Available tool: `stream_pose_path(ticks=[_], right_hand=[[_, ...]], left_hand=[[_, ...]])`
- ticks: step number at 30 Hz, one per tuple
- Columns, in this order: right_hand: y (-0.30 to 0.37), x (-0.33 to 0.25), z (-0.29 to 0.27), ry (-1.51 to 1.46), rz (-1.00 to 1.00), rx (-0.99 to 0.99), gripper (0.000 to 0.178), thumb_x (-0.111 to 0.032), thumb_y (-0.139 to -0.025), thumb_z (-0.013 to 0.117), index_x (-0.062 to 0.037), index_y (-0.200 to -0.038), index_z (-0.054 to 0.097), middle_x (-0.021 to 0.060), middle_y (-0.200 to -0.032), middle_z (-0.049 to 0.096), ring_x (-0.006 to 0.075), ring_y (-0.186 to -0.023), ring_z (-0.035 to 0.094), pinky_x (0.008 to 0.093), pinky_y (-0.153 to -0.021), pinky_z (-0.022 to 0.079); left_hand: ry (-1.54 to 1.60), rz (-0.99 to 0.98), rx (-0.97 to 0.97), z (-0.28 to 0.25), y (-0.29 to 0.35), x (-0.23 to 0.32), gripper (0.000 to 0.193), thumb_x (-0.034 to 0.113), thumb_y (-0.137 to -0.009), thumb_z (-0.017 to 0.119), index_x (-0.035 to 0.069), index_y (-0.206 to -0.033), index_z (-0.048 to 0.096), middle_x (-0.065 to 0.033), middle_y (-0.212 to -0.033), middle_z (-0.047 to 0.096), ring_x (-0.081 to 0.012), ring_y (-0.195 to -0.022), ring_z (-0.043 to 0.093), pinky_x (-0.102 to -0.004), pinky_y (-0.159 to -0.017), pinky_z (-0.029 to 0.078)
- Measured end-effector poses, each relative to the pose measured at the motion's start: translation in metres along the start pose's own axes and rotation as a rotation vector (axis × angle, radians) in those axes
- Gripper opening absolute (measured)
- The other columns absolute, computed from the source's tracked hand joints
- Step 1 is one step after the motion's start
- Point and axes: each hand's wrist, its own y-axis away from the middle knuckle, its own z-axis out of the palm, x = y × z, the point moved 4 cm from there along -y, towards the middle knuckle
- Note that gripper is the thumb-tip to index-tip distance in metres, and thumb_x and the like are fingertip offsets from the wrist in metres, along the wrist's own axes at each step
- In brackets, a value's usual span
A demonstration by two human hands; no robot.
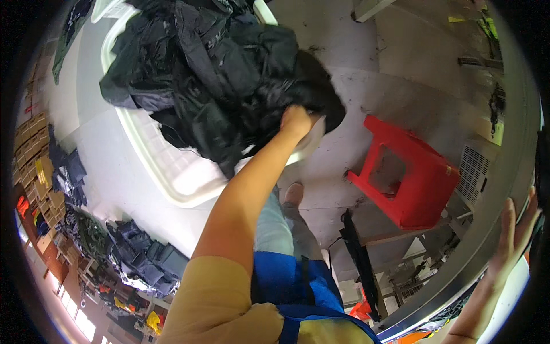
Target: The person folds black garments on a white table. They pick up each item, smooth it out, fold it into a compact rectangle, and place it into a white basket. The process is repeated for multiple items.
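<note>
A heap of black garments (223, 74) fills a white plastic bin (146, 152) and hangs over its rim. My left hand (296, 121) is closed in a fist on a black garment at the near right side of the heap; the cloth beside it is blurred. Far to the right, my right hand (510, 235) lies along the edge of a table (441, 309) with its fingers stretched out. Dark cloth shows just beyond those fingertips, and I cannot make out whether they touch it.
On the floor to the right lies a red plastic stool (427, 189), tipped over. A ventilated beige box (475, 169) stands behind it. Stacks of dark folded clothing (143, 255) sit to the left, with brown cartons (31, 140) farther off.
</note>
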Motion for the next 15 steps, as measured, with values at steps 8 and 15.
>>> stream_pose_path(ticks=[8,15], right_hand=[[0.002,-0.011,-0.006,0.055,0.05,-0.033,0.081,-0.035,-0.087,0.058,0.0013,-0.146,0.017,0.0294,-0.145,0.018,0.0438,-0.131,0.025,0.0608,-0.104,0.025],[0.005,-0.009,-0.009,0.102,0.002,0.05,0.076,-0.032,-0.086,0.059,0.0007,-0.145,0.023,0.0283,-0.143,0.023,0.0433,-0.129,0.029,0.0621,-0.101,0.028]], left_hand=[[-0.161,0.762,0.262,-0.058,0.038,0.071,0.057,0.015,-0.074,0.068,0.012,-0.129,0.051,-0.01,-0.128,0.05,-0.0305,-0.121,0.044,-0.0403,-0.1,0.036],[-0.669,0.269,-0.085,-0.184,0.015,-0.17,0.067,0.011,-0.064,0.072,0.005,-0.127,0.049,-0.0192,-0.13,0.049,-0.0368,-0.118,0.049,-0.0449,-0.099,0.04]])
